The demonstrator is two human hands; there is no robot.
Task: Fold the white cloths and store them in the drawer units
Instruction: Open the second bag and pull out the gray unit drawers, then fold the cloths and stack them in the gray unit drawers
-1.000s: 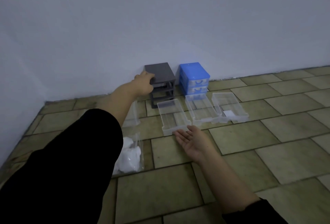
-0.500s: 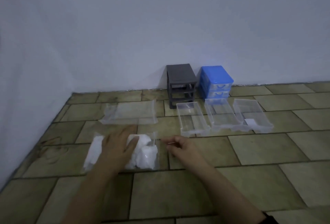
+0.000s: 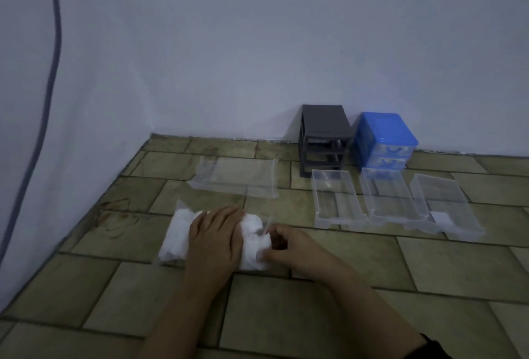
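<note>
Five clear drawers lie out on the tiled floor (image 3: 372, 267): one sideways at far left (image 3: 234, 178), three in a row at right (image 3: 333, 201), and a near one (image 3: 179, 209) holding the white cloths (image 3: 176, 237), likely pulled so cloths can go in flat. The grey unit (image 3: 326, 125) and blue unit (image 3: 385, 132) stand against the far wall. The left hand (image 3: 213, 237) presses flat, fingers straight, pinning the bundle. The right hand (image 3: 289, 245) curls at its right end, seemingly pinching cloth to draw one free.
</note>
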